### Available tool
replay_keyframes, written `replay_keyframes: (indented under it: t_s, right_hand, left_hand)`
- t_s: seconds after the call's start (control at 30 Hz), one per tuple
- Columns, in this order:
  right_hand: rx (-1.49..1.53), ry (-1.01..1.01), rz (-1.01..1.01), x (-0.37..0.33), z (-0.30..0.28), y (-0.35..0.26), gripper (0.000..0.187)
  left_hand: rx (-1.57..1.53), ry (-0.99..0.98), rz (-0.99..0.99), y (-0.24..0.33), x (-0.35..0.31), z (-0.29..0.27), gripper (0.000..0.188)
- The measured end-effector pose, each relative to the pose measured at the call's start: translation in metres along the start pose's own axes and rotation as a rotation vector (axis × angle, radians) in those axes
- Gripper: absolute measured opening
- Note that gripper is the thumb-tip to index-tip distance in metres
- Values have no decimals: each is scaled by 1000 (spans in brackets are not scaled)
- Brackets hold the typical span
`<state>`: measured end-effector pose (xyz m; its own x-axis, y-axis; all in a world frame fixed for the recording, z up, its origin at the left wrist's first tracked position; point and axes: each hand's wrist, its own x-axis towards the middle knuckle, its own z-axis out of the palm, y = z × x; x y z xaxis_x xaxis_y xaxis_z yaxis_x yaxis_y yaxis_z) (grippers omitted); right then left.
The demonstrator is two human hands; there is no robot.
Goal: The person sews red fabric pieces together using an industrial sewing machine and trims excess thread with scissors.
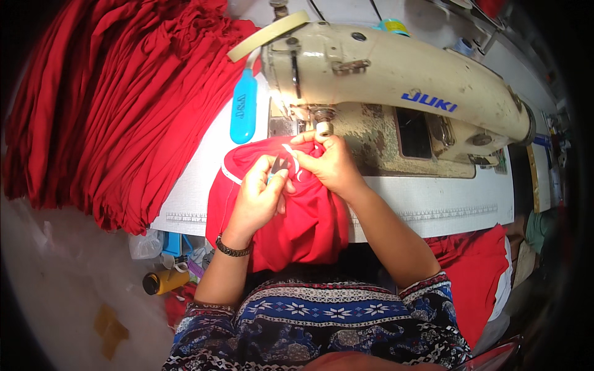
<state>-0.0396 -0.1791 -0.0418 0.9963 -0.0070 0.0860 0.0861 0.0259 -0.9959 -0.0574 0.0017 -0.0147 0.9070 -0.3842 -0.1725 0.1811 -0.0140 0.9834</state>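
Note:
My left hand (255, 201) is closed around thread snips (279, 166), whose dark blades point up beside a narrow white tape (295, 162). That tape runs along the neck-like opening of a red garment (297, 229). With fingers pinched, my right hand (334, 166) grips the garment's edge near the tape, just in front of the sewing machine's needle area. The garment drapes over the table's front edge toward my lap. Right behind my hands stands a cream sewing machine (383, 71), its presser foot partly hidden by my right fingers.
A tall heap of red fabric pieces (117, 105) covers the left side. A blue lamp (244, 111) hangs left of the machine head. A printed ruler strip (433, 214) lies along the white table (402, 195). More red cloth (473, 266) hangs at right; a yellow bottle (166, 281) lies below left.

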Motion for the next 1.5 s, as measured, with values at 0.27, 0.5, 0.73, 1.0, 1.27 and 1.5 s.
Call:
replay_keyframes:
  t_s: [0.27,0.5,0.73,1.0,1.27,1.5]
  right_hand:
    - [-76,-47,-18,-4,-3,-4,18]
    - [-111,-33,-106,-4,-3,-2,18]
    - [-177,-34,-116,-4,-3,-3,17]
    - [-60,0,-99,-4,-1,-2,15]
    - [-113,-45,-69,-4,-3,-3,18]
    - [-94,-59,-49,-5,-3,-7,18]
  left_hand:
    - [-32,-1,-2,0,3,3,10]
    - [-33,13,-8,-1,5,2,10]
    - [-18,11,-6,1,5,2,9]
    - [-44,32,-7,4,4,5,9]
    - [-90,-9,-10,6,3,1,9]
    - [-72,-17,-43,8,4,2,9]
